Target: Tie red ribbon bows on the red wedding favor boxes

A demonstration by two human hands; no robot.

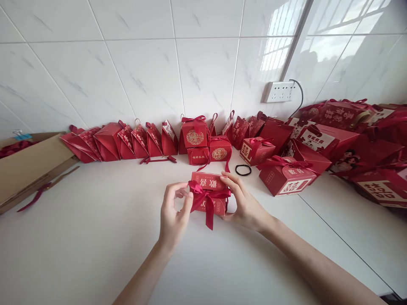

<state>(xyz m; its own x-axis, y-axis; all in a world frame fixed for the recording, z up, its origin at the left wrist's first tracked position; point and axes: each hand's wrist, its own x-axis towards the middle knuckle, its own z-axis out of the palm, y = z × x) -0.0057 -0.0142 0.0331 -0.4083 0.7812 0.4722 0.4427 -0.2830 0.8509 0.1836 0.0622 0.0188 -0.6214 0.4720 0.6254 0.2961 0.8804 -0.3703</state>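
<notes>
Although I cannot settle its long axis from my camera, since the sides look nearly equal, the red gift box (208,181) plainly turns its lettered top up towards me. Its ribbon bow (208,195) runs left to right across the middle, loops spread sideways, with one tail dropping over the near edge. Both forearms (143,271) come up from the bottom and slant inwards. I have the left hand (173,207) half curled at the box's left side, thumb and forefinger slightly parted by the bow's left loop; whether they pinch it, I can't tell. The right hand (246,207) is opened to a wide C, fingertips at the far right corner and thumb low at the near right corner, gripping the box between them. So the box sits between the two hands, just ahead of me over the white table (95,237); I cannot make out whether its base touches down.

Past it, a black elastic band (243,174) lies near the right fingertips, and another bowed box (288,176) stands farther to the right. Directly beyond, I see stacked boxes (194,136), flanked on the left by a row of pointed red boxes (154,142) along the tiled wall (136,72). A white power strip (281,91) is on that wall, to the right.
</notes>
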